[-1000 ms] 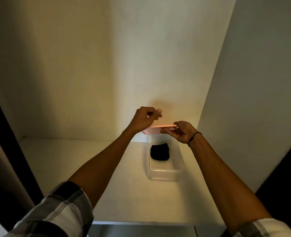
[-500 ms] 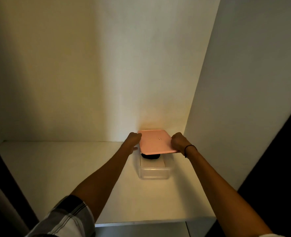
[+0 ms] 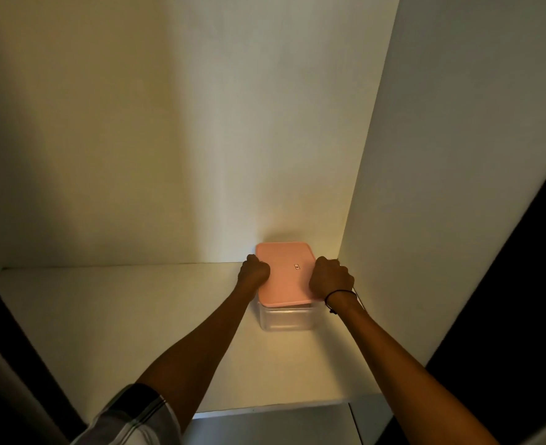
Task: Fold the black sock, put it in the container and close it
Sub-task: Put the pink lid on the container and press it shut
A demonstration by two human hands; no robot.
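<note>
While seated on the clear container (image 3: pixel 286 319) at the shelf's (image 3: pixel 137 316) far right corner, pink lid (image 3: pixel 284 274) flat, near edge slightly overhanging. Left hand (image 3: pixel 254 272) curled over the lid's left edge, right hand (image 3: pixel 329 277) curled over the right, both clamped on the lid. Black sock hidden under the lid, presumably inside; cannot confirm. Whether the rim has snapped all round, impossible to tell. Likely risks: uneven pressing, leaving one corner proud; container skidding toward the side wall (image 3: pixel 425 187) or back wall under a lopsided push; sock fabric caught in the rim, blocking the seal. Best pressed evenly on both sides, then checked along the near edge.
</note>
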